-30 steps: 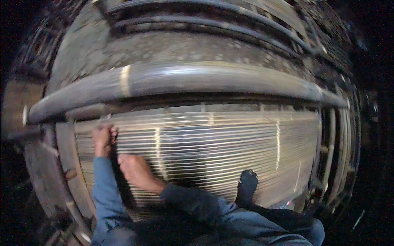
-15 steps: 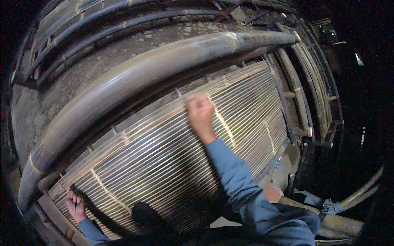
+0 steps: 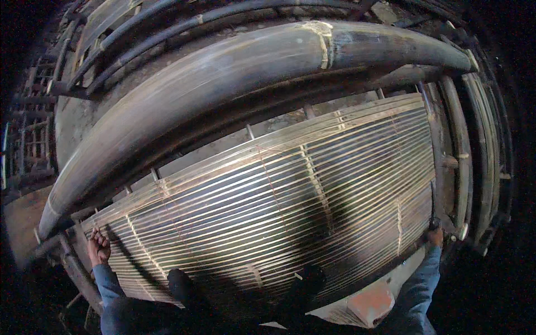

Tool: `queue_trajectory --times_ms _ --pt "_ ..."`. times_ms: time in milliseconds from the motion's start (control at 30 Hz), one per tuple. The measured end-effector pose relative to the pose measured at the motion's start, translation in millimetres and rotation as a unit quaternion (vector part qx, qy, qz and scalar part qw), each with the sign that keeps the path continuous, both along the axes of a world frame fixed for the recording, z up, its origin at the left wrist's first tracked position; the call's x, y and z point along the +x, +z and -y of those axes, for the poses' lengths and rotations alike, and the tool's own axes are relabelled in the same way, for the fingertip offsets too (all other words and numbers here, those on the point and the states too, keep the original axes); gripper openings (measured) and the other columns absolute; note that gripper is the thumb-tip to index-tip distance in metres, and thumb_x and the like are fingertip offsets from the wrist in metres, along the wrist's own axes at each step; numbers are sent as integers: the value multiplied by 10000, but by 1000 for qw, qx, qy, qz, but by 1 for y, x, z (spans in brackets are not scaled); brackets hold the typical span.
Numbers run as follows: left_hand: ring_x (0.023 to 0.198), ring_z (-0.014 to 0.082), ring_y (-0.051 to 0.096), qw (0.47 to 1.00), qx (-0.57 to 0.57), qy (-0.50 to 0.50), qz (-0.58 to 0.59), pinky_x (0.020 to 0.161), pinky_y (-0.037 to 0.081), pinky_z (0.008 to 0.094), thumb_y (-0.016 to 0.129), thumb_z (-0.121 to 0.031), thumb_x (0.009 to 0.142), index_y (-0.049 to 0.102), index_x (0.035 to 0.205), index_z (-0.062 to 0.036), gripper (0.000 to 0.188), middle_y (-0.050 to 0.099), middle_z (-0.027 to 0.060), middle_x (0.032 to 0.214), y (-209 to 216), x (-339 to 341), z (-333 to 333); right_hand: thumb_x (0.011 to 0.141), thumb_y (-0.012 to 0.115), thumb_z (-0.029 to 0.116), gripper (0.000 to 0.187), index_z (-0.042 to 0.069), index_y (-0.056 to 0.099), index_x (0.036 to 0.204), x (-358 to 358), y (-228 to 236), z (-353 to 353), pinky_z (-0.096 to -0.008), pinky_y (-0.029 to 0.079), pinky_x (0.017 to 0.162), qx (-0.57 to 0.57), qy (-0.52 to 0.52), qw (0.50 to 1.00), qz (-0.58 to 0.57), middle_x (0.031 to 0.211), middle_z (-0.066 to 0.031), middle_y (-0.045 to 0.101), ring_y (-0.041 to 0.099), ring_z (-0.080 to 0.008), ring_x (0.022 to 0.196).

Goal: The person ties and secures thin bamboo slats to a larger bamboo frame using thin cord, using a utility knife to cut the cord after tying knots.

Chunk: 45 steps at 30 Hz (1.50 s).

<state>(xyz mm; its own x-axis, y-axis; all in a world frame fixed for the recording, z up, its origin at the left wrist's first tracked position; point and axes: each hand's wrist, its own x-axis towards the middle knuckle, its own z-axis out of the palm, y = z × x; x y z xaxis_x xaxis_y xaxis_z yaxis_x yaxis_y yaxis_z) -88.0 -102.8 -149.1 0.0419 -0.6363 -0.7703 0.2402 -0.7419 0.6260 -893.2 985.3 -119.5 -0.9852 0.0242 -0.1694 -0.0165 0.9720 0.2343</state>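
The right hand has moved to one end of the slatted bamboo panel. Opposite, along its long axis: left hand, fingers curled; grips unclear.

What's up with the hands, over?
Left hand curled at left end of slatted panel. Right hand at its right edge. Two dark shapes, maybe feet, over near side.

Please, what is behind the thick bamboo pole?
Beyond the thick bamboo pole, thinner dark poles and grey ground are visible. Whatever lies close behind it is covered.
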Motion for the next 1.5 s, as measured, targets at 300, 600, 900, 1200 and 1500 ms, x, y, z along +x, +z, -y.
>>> queue_trajectory --times_ms 300,600,900,1200,1500 --pt "463 54 293 998 -58 14 25 416 236 242 421 -247 1108 608 1041 -83 257 344 -97 606 55 -49 -23 840 708 197 749 -27 416 1491 49 -54 46 -553 383 1074 -31 53 964 -259 1297 -316 536 484 -506 1230" --pt "473 38 287 990 -132 0 -42 435 241 226 460 -151 1080 588 1062 -74 150 324 -100 623 155 -37 -109 709 645 58 567 -74 564 1255 115 41 510 -480 477 955 -437 362 805 -175 1134 -257 611 589 -457 1025" --pt "796 121 537 946 -214 -128 207 719 420 282 669 -206 971 660 946 -59 149 598 1 856 250 77 -242 677 678 97 427 11 610 1089 327 105 793 -491 483 760 -447 639 613 124 899 -205 589 603 -418 876" --pt "993 253 640 945 -305 69 -90 979 472 407 608 -234 1025 600 940 -18 232 597 53 838 242 26 -283 735 715 87 514 31 614 1235 412 106 882 -453 493 862 -462 659 561 195 1049 -178 635 627 -377 977" --pt "865 228 678 965 -257 44 36 847 541 362 619 -213 1021 629 935 -17 215 643 83 768 244 27 -290 848 608 153 231 203 662 1067 473 121 912 -426 382 991 -336 879 330 80 1067 -16 626 573 -220 1061"
